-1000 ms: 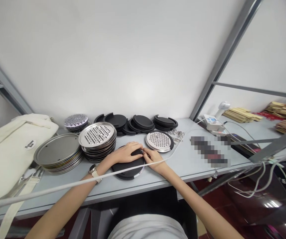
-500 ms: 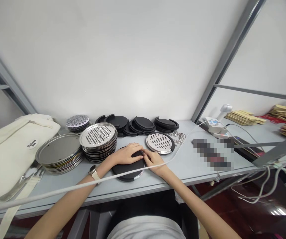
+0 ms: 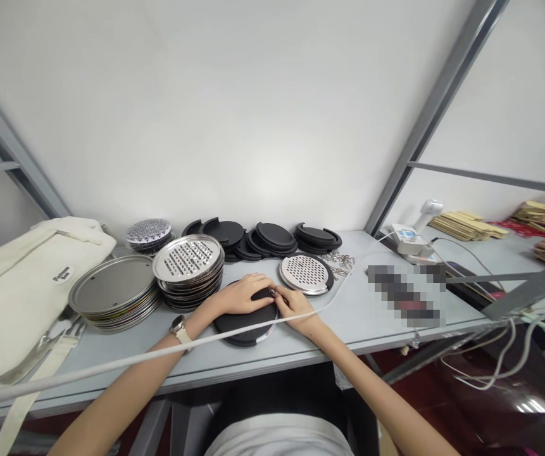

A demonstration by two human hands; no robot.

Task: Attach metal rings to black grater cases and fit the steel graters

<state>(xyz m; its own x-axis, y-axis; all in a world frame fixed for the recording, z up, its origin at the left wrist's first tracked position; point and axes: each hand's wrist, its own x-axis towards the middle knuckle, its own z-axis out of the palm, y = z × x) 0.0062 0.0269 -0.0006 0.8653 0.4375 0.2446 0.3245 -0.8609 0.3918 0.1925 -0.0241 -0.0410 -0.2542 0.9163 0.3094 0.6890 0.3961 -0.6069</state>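
The left hand lay over a black disc on the counter, its grip unclear; the right hand pinched a small metal piece at the disc's edge. Nearby sat a perforated plate; leftward, stacked grater plates.

The nearest black disc looks like matt, smooth plastic, as do the black discs behind. The grater plate is glossy metal, roughened by holes; the flat plate, duller, smooth metal. The bag looks like matt cloth.
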